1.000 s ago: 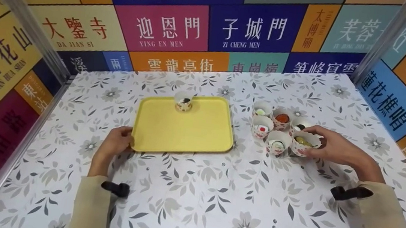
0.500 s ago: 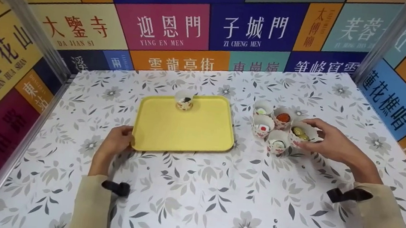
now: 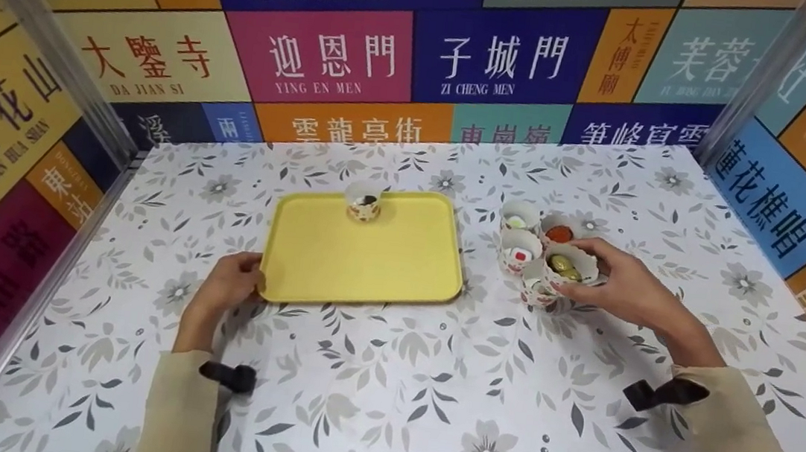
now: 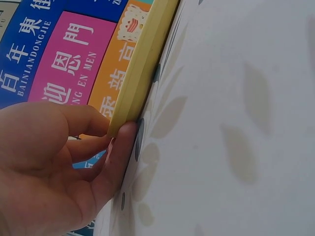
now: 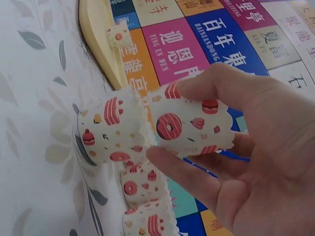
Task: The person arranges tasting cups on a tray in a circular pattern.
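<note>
My right hand (image 3: 625, 283) grips a scalloped paper baking cup (image 3: 553, 278) by its sides; olive-gold pieces lie inside. In the right wrist view this cup (image 5: 170, 129), printed with cakes and doughnuts, is raised above the rim of another baking cup (image 5: 110, 129). Several matching cups stand close about it, among them one with a red filling (image 3: 559, 233) and one with a red-and-white piece (image 3: 518, 260). My left hand (image 3: 226, 286) pinches the near left corner of a yellow tray (image 3: 369, 267), fingers above and below its edge (image 4: 142, 73).
One baking cup (image 3: 362, 211) with dark and white contents stands at the tray's far edge. A flower-and-leaf patterned cloth (image 3: 384, 404) covers the table. Behind rises a wall of coloured lettered panels (image 3: 324, 49), with clear upright strips at both back corners.
My right hand has lifted the cup of olive-gold pieces and carried it left over the neighbouring cups. The left hand stays at the tray's corner, and the tray has not moved.
</note>
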A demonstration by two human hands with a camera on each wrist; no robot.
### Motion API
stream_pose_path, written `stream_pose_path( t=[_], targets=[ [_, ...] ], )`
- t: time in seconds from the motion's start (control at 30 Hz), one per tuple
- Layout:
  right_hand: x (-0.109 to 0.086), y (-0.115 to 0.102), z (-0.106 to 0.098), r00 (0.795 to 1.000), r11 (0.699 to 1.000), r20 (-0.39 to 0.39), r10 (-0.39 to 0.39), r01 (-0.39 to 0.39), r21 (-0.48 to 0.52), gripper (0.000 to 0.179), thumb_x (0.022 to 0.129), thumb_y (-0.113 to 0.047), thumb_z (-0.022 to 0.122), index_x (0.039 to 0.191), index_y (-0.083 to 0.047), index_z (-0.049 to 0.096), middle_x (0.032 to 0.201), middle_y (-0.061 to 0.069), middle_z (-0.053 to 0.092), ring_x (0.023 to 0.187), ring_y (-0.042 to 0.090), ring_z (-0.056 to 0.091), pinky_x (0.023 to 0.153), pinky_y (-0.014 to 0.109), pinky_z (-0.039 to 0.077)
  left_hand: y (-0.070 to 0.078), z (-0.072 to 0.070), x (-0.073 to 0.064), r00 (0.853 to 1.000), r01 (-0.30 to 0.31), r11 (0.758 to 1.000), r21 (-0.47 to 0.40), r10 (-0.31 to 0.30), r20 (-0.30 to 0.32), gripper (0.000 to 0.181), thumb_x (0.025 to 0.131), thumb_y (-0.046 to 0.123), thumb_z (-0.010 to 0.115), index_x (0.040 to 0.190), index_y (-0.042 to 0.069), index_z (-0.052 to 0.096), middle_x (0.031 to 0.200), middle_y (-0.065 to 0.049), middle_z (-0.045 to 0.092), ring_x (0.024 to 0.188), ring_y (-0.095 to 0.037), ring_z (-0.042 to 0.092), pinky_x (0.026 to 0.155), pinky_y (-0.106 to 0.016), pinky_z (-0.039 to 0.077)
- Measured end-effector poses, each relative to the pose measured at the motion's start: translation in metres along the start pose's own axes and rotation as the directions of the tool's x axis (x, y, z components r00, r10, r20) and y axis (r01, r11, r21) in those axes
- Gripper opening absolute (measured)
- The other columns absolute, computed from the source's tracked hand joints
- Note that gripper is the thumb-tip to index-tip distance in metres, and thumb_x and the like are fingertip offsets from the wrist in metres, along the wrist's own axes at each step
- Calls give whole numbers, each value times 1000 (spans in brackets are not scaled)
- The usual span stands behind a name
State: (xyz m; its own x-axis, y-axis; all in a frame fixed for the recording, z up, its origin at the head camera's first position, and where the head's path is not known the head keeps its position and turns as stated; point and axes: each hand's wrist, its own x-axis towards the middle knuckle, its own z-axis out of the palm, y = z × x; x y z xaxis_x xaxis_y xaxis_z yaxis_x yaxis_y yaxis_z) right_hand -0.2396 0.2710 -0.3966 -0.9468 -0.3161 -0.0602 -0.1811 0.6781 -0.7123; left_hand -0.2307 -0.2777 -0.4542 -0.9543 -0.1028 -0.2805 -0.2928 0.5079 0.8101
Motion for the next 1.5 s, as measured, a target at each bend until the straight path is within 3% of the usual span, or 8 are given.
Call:
stream_pose_path(
  t=[0.27, 0.6, 0.7, 0.77, 0.93, 1.2, 1.4, 1.5],
  targets=[
    [6, -14, 10, 999, 999, -18, 30, -30, -23, 75, 86, -47, 75, 148, -16, 46, 160, 20, 33, 142, 47, 36, 110, 64, 36, 0, 1, 2, 1000, 9, 1000, 18, -9, -22, 53, 95, 3, 45, 147, -4, 45, 127, -21, 59, 85, -14, 62, 67, -23, 52],
    [22, -30, 16, 999, 1000, -31, 17, -17, -5, 71, 87, -35, 76, 148, -14, 46, 157, 20, 38, 137, 45, 42, 110, 60, 38, 1, 1, 3, 999, 28, 999, 18, -28, -25, 53, 95, 3, 45, 147, -4, 45, 120, -18, 59, 82, -13, 60, 66, -23, 52],
    [27, -39, 17, 999, 999, -33, 26, -27, -29, 72, 87, -38, 76, 149, -15, 45, 143, 20, 49, 118, 38, 50, 95, 51, 45, 1, 2, 3, 999, 28, 999, 23, -27, -25, 53, 94, 3, 46, 147, -4, 45, 119, -17, 59, 82, -14, 60, 66, -23, 52],
    [30, -43, 18, 999, 998, -36, 36, -38, -42, 73, 87, -42, 75, 148, -15, 46, 128, 16, 54, 104, 31, 49, 84, 44, 42, 1, 2, 3, 999, 28, 999, 26, -27, -27, 53, 94, 3, 46, 147, -3, 46, 119, -17, 59, 82, -13, 60, 66, -23, 51],
    [39, -55, 24, 999, 997, -42, 32, -34, -65, 75, 86, -46, 75, 148, -15, 46, 105, 10, 51, 88, 24, 44, 72, 38, 37, 1, 2, 2, 1000, 11, 1000, 24, -10, -30, 54, 92, 2, 46, 146, -4, 46, 118, -18, 60, 80, -13, 60, 65, -23, 51],
    [53, -68, 38, 996, 997, -52, 72, -74, -37, 75, 84, -38, 77, 149, -18, 45, 142, 15, 53, 99, 25, 53, 75, 32, 47, 0, 2, 2, 1000, 14, 1000, -4, -14, -18, 56, 91, -1, 46, 146, -4, 47, 116, -17, 62, 77, -11, 60, 63, -23, 52],
    [63, -73, 49, 994, 995, -63, 91, -93, -23, 72, 85, -37, 76, 147, -17, 46, 133, 15, 59, 97, 26, 57, 75, 33, 50, 1, 3, 3, 1000, 17, 1000, -1, -17, -19, 56, 91, -1, 46, 147, -4, 46, 121, -19, 61, 80, -12, 62, 64, -23, 53],
    [68, -76, 54, 994, 995, -38, 98, -98, -14, 68, 85, -34, 77, 145, -17, 47, 137, 14, 57, 109, 29, 57, 85, 40, 52, 0, 3, 3, 1000, 14, 1000, -2, -14, -16, 56, 91, -1, 45, 147, -4, 45, 123, -20, 60, 80, -12, 62, 64, -23, 53]
  ],
)
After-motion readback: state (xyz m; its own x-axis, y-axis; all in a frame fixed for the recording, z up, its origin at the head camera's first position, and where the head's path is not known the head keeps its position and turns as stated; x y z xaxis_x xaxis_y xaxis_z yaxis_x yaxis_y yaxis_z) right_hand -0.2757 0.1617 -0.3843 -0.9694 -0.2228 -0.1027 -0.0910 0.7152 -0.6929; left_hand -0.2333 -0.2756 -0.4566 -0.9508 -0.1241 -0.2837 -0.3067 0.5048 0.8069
